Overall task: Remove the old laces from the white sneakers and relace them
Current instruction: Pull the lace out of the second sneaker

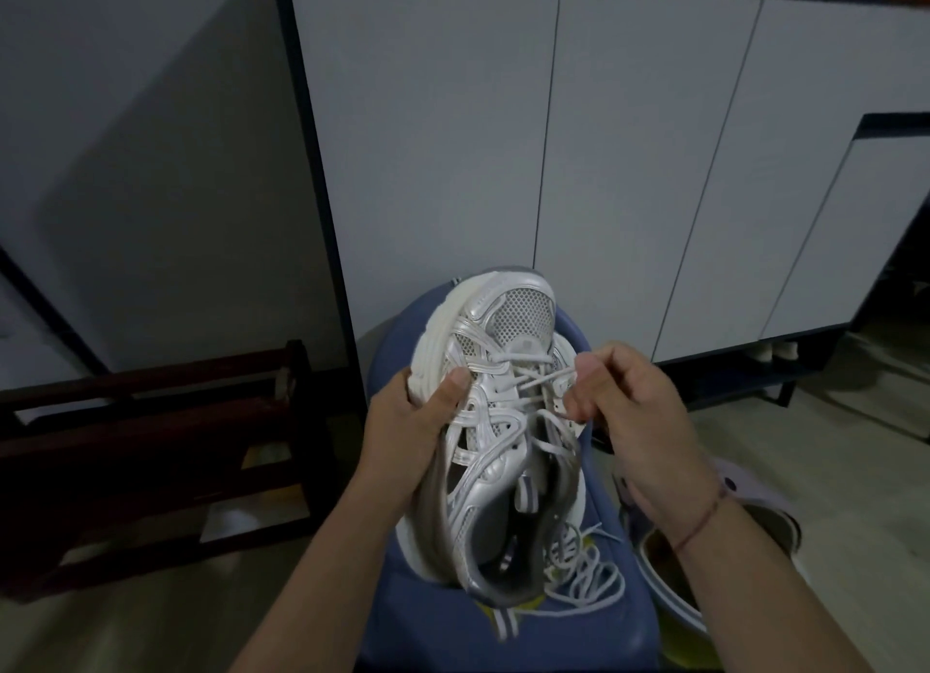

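A white and silver sneaker is held toe-up above a blue plastic stool. My left hand grips its left side, thumb over the upper and fingers under the sole. My right hand pinches a white lace near the eyelets on the sneaker's right side. The lace crosses only a few of the front eyelets. A second sneaker lies under the first; only part of its laces shows, piled loosely on the stool.
White cabinet doors stand right behind the stool. A dark wooden rack sits on the floor to the left. A light purple slipper lies on the floor at right, under my right wrist.
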`<move>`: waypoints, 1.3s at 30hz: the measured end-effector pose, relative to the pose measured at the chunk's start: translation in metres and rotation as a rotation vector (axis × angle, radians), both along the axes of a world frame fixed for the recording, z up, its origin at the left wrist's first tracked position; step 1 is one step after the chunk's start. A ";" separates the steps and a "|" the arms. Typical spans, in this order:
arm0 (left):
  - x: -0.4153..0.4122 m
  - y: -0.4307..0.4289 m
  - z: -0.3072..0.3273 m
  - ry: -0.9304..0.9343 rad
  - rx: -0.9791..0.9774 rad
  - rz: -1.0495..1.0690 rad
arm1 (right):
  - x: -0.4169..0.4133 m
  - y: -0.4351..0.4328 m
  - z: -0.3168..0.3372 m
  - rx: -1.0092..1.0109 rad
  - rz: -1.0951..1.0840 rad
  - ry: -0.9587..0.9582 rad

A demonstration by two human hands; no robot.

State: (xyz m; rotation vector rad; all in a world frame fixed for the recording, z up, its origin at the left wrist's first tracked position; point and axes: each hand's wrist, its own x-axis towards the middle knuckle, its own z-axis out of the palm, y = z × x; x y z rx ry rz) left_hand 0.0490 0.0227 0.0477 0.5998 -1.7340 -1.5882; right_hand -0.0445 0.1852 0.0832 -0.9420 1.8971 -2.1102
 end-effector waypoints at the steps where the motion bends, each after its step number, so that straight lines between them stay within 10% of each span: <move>1: 0.000 -0.001 0.000 -0.005 -0.007 0.004 | -0.001 0.002 0.002 -0.037 0.032 -0.092; 6: -0.001 -0.001 -0.005 -0.037 0.011 0.004 | -0.013 0.005 -0.002 -0.063 0.222 -0.757; 20: 0.000 0.005 0.002 0.044 0.171 -0.009 | -0.005 -0.018 -0.023 -0.196 0.206 -0.780; 25: 0.000 0.002 0.004 0.043 0.174 0.020 | -0.026 0.003 -0.013 -0.692 0.595 -1.035; 39: -0.001 0.003 0.003 0.044 0.207 0.013 | 0.000 -0.018 -0.024 -0.092 0.012 -0.472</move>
